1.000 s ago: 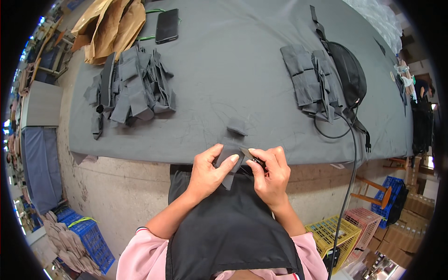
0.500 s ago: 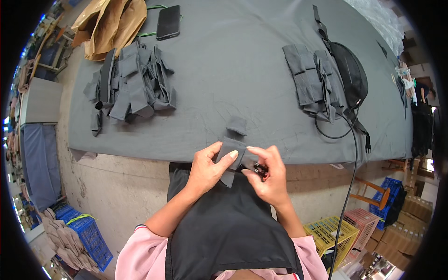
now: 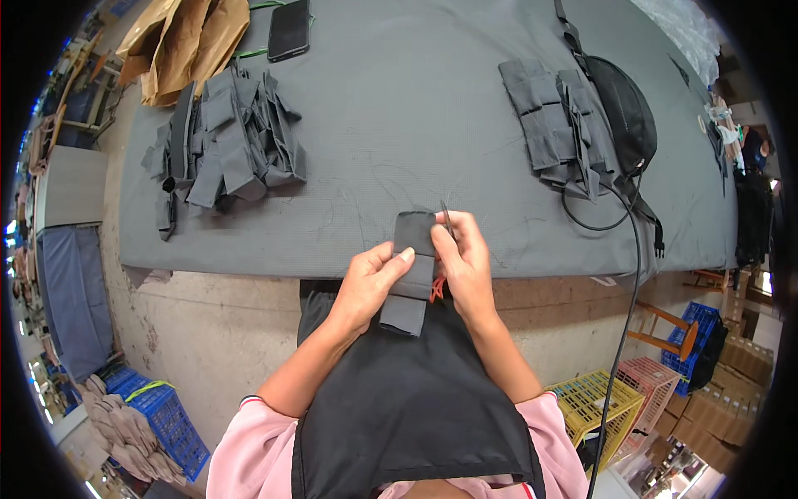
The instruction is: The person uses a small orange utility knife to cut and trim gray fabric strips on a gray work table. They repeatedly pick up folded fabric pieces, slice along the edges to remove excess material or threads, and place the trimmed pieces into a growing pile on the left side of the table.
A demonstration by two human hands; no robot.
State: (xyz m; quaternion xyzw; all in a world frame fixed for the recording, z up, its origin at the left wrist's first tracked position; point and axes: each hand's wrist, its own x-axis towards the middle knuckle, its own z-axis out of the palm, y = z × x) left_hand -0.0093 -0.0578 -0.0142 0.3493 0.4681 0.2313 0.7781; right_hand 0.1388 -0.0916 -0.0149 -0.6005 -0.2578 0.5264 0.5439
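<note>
in the head view, the left hand pinches the grey fabric strip, thumb on top, the other fingers mostly hidden behind it. the right hand has its fingers closed around a slim dark tool, tip pointing away from the person; whether they also pinch the strip's right edge, i cannot tell. the strip lies between both hands, upper end over the near edge of the bench, lower end over the black apron. the step in hand looks like handling that edge near the upper end; the next move seems to call for a steady left pinch and the tool's tip clear of the thumb.
</note>
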